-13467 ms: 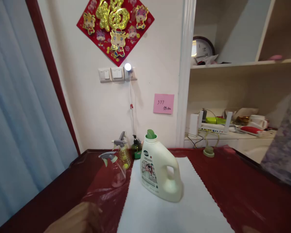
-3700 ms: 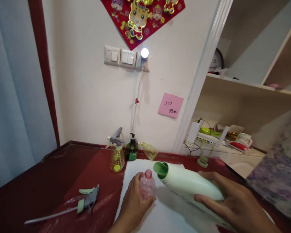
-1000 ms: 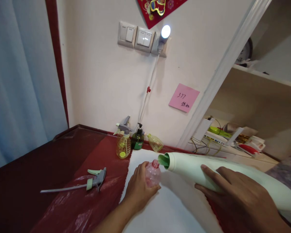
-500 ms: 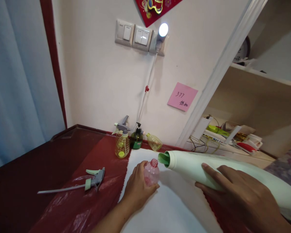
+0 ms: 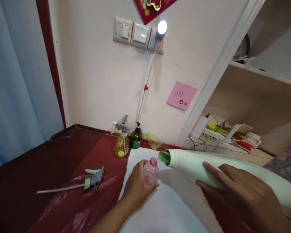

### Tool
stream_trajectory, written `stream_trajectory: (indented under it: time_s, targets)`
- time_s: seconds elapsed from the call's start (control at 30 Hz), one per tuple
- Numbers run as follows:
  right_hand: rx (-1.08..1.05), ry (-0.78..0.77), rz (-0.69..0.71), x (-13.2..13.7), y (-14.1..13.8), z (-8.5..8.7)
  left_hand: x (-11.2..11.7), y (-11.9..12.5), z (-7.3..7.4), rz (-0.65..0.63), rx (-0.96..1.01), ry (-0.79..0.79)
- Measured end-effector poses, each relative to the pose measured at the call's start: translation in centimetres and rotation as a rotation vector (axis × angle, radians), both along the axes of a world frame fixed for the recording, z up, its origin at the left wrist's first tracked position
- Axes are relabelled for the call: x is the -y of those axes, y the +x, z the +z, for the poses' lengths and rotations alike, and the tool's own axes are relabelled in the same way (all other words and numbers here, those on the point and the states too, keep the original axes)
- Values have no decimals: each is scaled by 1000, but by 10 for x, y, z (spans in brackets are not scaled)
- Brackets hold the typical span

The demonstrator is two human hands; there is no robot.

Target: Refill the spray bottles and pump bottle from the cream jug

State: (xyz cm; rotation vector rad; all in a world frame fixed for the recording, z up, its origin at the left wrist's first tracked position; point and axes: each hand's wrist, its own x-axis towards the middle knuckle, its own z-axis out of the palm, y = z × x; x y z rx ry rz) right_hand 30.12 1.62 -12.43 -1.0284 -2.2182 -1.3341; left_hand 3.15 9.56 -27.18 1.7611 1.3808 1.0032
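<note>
My left hand (image 5: 135, 186) is wrapped round a small clear pink bottle (image 5: 150, 170) that stands upright on a white cloth (image 5: 169, 207). My right hand (image 5: 242, 191) grips a large pale green detergent jug (image 5: 203, 163), tipped on its side. The jug's green spout (image 5: 164, 156) hangs just above and right of the bottle's open neck. A thin stream appears to run from spout to neck.
A grey and green spray head with its long tube (image 5: 87, 182) lies on the red plastic table cover (image 5: 92, 200). A yellow spray bottle (image 5: 121, 144), a dark pump bottle (image 5: 136, 139) and a tipped small bottle (image 5: 153, 140) stand by the wall. Cluttered shelves (image 5: 233, 132) lie at right.
The spray head has come off the pink bottle and the jug has been tipped toward it. Over the last second the spout has risen slightly; both hands keep their grips.
</note>
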Motion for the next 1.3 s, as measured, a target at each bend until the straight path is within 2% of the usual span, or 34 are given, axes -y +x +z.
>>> stream_trajectory:
  time_s: [0.4, 1.3]
  targets:
    - [20, 24, -5, 2, -6, 9, 0, 1, 1, 14, -16, -24]
    - [44, 18, 3, 1, -3, 9, 3, 2, 4, 7, -1, -20]
